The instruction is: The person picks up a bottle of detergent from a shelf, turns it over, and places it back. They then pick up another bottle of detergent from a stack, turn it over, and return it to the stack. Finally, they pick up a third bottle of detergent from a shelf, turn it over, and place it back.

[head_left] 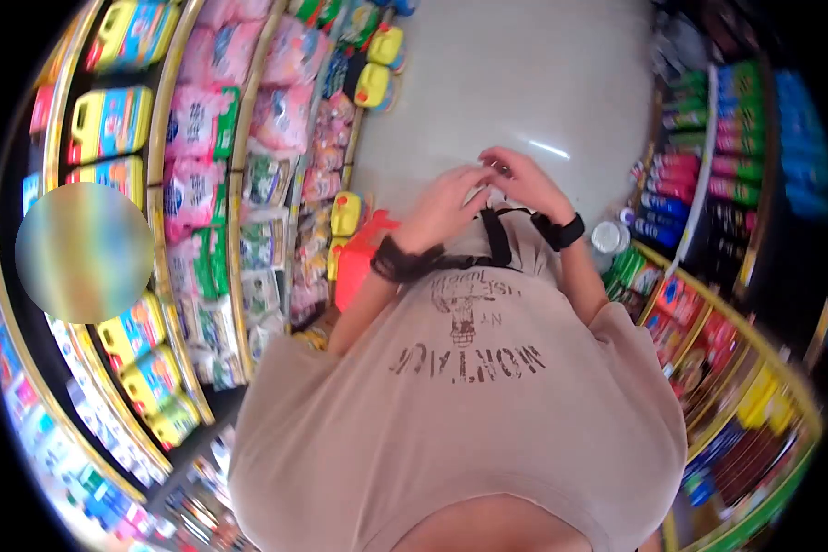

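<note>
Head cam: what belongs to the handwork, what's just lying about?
Handwork:
- left hand
- right hand, close to the left; can't tell if either holds anything

Just about:
- yellow jugs, shelved
- pink bags, shelved
- blue bottles, right side

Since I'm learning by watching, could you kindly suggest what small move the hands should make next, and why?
Probably the left hand should ease apart from the right hand: they are close together, I can make out no item between them, and the yellow bottle off to the left seems to need a free hand.
</note>
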`<action>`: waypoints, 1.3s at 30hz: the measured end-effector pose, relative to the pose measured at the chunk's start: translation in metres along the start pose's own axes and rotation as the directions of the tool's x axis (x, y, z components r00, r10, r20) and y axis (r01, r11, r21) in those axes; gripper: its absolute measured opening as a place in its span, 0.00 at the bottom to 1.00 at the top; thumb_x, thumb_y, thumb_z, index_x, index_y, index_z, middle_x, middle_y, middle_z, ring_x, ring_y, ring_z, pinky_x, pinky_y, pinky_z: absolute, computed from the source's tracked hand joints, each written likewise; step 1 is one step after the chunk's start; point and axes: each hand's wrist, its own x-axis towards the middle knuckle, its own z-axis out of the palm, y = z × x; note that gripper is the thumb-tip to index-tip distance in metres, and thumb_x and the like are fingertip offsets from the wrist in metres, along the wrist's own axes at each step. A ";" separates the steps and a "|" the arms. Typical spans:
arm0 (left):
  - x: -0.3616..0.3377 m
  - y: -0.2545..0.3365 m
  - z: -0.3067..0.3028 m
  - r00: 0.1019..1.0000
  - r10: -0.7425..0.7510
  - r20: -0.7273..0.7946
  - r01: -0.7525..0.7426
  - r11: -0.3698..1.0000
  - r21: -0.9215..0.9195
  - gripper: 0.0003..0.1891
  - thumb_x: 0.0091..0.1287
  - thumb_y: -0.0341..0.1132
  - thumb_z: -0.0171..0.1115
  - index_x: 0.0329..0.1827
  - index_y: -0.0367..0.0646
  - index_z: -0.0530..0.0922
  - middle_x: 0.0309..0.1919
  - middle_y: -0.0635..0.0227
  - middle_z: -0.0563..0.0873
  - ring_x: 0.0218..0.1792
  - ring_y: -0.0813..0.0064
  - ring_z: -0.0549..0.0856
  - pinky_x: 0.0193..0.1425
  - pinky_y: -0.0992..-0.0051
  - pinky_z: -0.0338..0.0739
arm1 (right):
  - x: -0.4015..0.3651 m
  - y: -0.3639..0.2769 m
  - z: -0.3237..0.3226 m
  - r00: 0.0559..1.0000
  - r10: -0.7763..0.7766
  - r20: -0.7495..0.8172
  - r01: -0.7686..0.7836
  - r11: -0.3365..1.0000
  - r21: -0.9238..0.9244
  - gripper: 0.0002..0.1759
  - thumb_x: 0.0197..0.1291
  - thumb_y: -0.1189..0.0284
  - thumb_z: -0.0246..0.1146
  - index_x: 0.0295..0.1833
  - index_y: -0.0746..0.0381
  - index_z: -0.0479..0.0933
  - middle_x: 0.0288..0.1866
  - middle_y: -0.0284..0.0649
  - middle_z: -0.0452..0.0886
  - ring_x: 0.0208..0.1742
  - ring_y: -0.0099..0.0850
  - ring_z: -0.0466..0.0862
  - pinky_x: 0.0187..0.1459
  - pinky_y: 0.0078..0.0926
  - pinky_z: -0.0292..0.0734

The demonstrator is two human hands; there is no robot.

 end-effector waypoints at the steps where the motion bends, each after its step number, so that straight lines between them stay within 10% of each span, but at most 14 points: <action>1: 0.031 0.000 -0.009 0.998 0.044 -0.039 -0.043 0.998 0.041 0.15 0.72 0.32 0.62 0.60 0.38 0.81 0.52 0.51 0.87 0.53 0.53 0.87 0.57 0.64 0.81 | 0.021 -0.006 -0.018 0.999 -0.033 0.018 0.033 0.999 0.009 0.19 0.68 0.72 0.65 0.61 0.68 0.78 0.49 0.49 0.87 0.48 0.38 0.88 0.50 0.33 0.83; 9: 0.151 -0.058 -0.066 0.975 -0.121 -0.186 0.105 0.990 -0.093 0.15 0.73 0.32 0.63 0.60 0.39 0.81 0.47 0.58 0.88 0.47 0.62 0.88 0.54 0.65 0.82 | 0.155 -0.004 -0.111 0.999 -0.015 -0.034 0.016 0.999 0.037 0.11 0.73 0.71 0.65 0.56 0.63 0.80 0.47 0.36 0.87 0.48 0.24 0.85 0.47 0.25 0.80; 16: 0.264 -0.199 -0.144 0.778 -0.452 -0.436 0.331 0.885 -0.328 0.13 0.74 0.31 0.62 0.59 0.39 0.83 0.45 0.63 0.90 0.47 0.70 0.89 0.52 0.71 0.83 | 0.320 -0.007 -0.217 0.998 0.050 0.028 -0.049 0.998 -0.025 0.10 0.72 0.72 0.64 0.54 0.65 0.81 0.45 0.36 0.87 0.47 0.25 0.85 0.49 0.25 0.81; 19: 0.340 -0.247 -0.206 0.707 -0.481 -0.519 0.171 0.827 -0.535 0.12 0.75 0.30 0.62 0.58 0.37 0.83 0.42 0.66 0.90 0.46 0.76 0.88 0.51 0.73 0.82 | 0.405 -0.035 -0.274 0.995 0.098 -0.024 -0.096 0.993 0.074 0.11 0.72 0.72 0.64 0.55 0.66 0.81 0.46 0.36 0.87 0.48 0.25 0.85 0.51 0.25 0.81; 23: 0.455 -0.273 -0.294 0.638 -0.390 -0.664 -0.029 0.850 -0.526 0.11 0.78 0.29 0.60 0.58 0.35 0.81 0.44 0.67 0.89 0.48 0.79 0.87 0.53 0.77 0.80 | 0.526 -0.076 -0.346 0.995 -0.057 -0.086 0.058 0.998 0.007 0.12 0.73 0.72 0.65 0.56 0.67 0.80 0.46 0.36 0.87 0.48 0.24 0.85 0.52 0.25 0.81; 34: 0.724 -0.257 -0.489 0.627 0.019 -0.779 -0.005 1.000 0.020 0.11 0.76 0.28 0.61 0.57 0.33 0.82 0.47 0.63 0.90 0.46 0.77 0.89 0.54 0.76 0.83 | 0.806 -0.194 -0.485 0.895 -0.423 -0.143 0.434 0.899 0.052 0.15 0.71 0.72 0.68 0.59 0.66 0.80 0.53 0.35 0.85 0.53 0.23 0.83 0.53 0.22 0.79; 39: 0.820 -0.287 -0.523 0.590 -0.072 -0.804 0.040 0.997 -0.060 0.11 0.76 0.27 0.62 0.58 0.34 0.81 0.47 0.64 0.89 0.49 0.76 0.88 0.57 0.76 0.82 | 0.904 -0.204 -0.546 0.883 -0.436 -0.175 0.456 0.885 0.098 0.16 0.69 0.73 0.69 0.59 0.65 0.79 0.50 0.34 0.85 0.51 0.22 0.83 0.51 0.21 0.79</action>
